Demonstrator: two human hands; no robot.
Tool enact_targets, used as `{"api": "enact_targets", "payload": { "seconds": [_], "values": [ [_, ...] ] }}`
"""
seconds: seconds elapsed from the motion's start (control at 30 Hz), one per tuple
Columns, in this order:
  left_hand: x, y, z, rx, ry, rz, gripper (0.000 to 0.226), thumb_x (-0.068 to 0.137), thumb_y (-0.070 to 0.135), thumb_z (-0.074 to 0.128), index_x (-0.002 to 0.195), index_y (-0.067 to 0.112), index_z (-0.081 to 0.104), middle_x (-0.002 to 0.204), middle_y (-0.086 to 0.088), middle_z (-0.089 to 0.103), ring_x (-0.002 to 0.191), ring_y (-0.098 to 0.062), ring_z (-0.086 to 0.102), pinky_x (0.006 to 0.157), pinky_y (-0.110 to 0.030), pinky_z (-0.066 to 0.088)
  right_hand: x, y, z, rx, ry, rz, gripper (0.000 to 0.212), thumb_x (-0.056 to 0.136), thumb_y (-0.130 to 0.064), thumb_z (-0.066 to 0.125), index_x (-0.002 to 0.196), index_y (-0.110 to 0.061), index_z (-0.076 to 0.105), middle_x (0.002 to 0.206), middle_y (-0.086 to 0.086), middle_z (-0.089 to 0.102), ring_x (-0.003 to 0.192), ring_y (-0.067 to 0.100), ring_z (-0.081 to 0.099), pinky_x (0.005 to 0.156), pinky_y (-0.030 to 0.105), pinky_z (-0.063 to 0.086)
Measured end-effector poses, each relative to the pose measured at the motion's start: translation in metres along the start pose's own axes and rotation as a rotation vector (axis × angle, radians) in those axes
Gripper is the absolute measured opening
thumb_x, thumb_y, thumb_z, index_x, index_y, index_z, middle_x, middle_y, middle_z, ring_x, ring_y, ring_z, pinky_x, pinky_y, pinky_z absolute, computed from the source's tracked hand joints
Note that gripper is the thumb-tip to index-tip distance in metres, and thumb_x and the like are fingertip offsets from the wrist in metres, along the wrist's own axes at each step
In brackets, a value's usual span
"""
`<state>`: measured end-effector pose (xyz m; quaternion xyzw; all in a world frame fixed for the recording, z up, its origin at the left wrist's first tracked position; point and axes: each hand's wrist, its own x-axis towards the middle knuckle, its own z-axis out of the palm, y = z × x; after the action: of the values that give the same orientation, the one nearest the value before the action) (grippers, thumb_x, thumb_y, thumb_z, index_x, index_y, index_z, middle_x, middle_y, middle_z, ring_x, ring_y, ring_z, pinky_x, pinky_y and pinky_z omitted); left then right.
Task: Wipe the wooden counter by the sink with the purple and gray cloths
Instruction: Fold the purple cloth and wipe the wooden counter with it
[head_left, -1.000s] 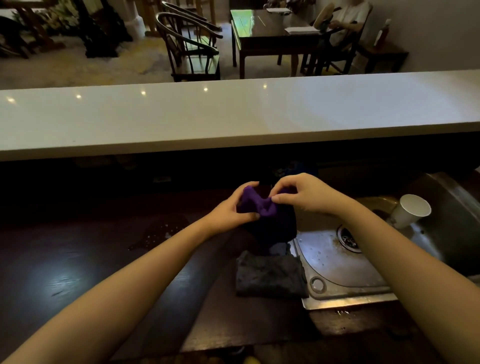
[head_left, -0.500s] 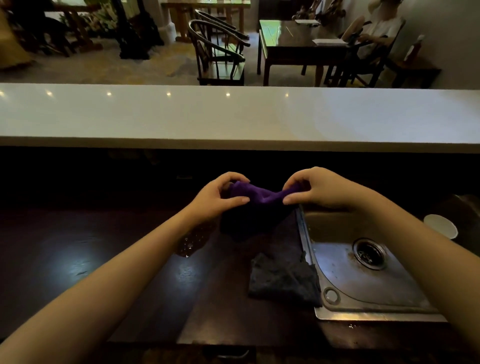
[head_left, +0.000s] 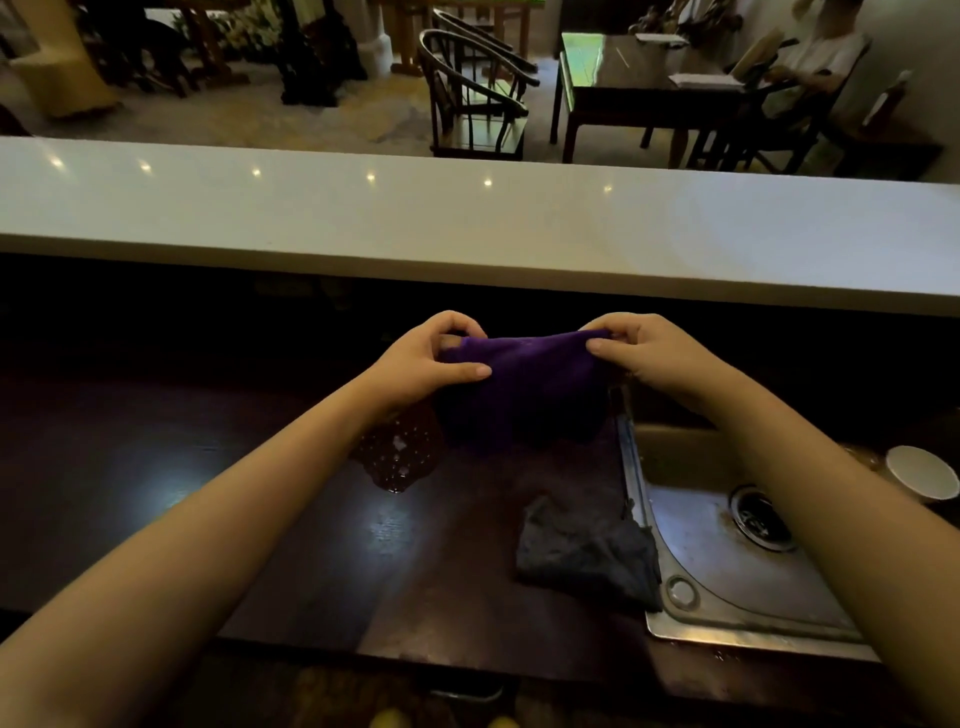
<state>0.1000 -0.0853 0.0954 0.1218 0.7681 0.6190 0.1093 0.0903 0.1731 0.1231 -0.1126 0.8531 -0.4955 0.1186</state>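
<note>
I hold the purple cloth (head_left: 524, 384) stretched out in the air above the dark wooden counter (head_left: 218, 499). My left hand (head_left: 423, 358) pinches its left top corner and my right hand (head_left: 641, 351) pinches its right top corner. The cloth hangs down between them, just left of the sink. The gray cloth (head_left: 587, 556) lies crumpled on the counter nearer to me, with its right edge against the sink rim. A small puddle of water (head_left: 397, 457) sits on the wood under my left wrist.
A steel sink (head_left: 727, 582) with a drain (head_left: 761, 519) is set into the counter at the right. A white paper cup (head_left: 922, 473) stands at its far right. A raised white ledge (head_left: 467, 228) runs across behind the counter.
My hands have moved apart and pulled the bunched purple cloth out flat. The view has shifted left, so the sink now sits further right.
</note>
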Motion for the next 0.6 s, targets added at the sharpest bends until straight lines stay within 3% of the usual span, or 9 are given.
{"api": "enact_targets", "payload": {
  "seconds": [0.07,0.17,0.27,0.43,0.6],
  "values": [
    [0.002,-0.004,-0.007,0.185,-0.004,0.001,0.036,0.076,0.008,0.071,0.108,0.015,0.058,0.097,-0.006,0.068,0.091,-0.017,0.066,0.084,-0.029,0.054,0.006,0.002,0.004,-0.071,-0.005,0.003,0.019,0.093,-0.010,0.052,0.104,-0.012,0.066,0.094,0.010,0.069,0.085,0.020,0.065,0.075,0.034,0.053],
    [0.013,-0.014,-0.020,0.389,0.000,-0.035,0.027,0.077,0.012,0.071,0.102,0.018,0.065,0.097,-0.002,0.067,0.090,-0.011,0.064,0.093,-0.034,0.050,0.017,0.007,0.014,-0.140,0.004,0.025,0.018,0.092,-0.013,0.053,0.103,-0.015,0.067,0.093,0.005,0.069,0.083,0.018,0.064,0.063,0.024,0.050],
    [0.026,-0.021,-0.028,0.468,0.060,-0.049,0.020,0.079,0.013,0.070,0.097,0.020,0.067,0.095,0.001,0.067,0.091,-0.012,0.063,0.092,-0.034,0.050,0.030,0.014,0.028,-0.138,0.107,0.051,0.018,0.091,-0.015,0.055,0.102,-0.019,0.068,0.093,0.001,0.067,0.086,0.016,0.062,0.067,0.023,0.047],
    [0.034,-0.033,-0.026,0.596,0.147,0.034,0.018,0.080,0.012,0.067,0.097,0.017,0.069,0.095,0.003,0.067,0.091,-0.007,0.058,0.079,-0.014,0.040,0.026,0.035,0.059,-0.180,0.320,-0.012,0.022,0.091,-0.015,0.054,0.108,-0.017,0.067,0.101,0.000,0.067,0.095,0.013,0.058,0.080,0.023,0.042],
    [0.011,-0.092,-0.013,0.725,-0.012,-0.013,0.020,0.079,0.009,0.066,0.098,0.014,0.071,0.103,-0.005,0.070,0.094,-0.013,0.060,0.078,-0.013,0.034,0.003,0.084,0.099,-0.384,0.127,0.048,0.024,0.085,-0.007,0.058,0.105,-0.012,0.069,0.111,0.009,0.069,0.107,0.024,0.061,0.089,0.027,0.041]
  ]
}}
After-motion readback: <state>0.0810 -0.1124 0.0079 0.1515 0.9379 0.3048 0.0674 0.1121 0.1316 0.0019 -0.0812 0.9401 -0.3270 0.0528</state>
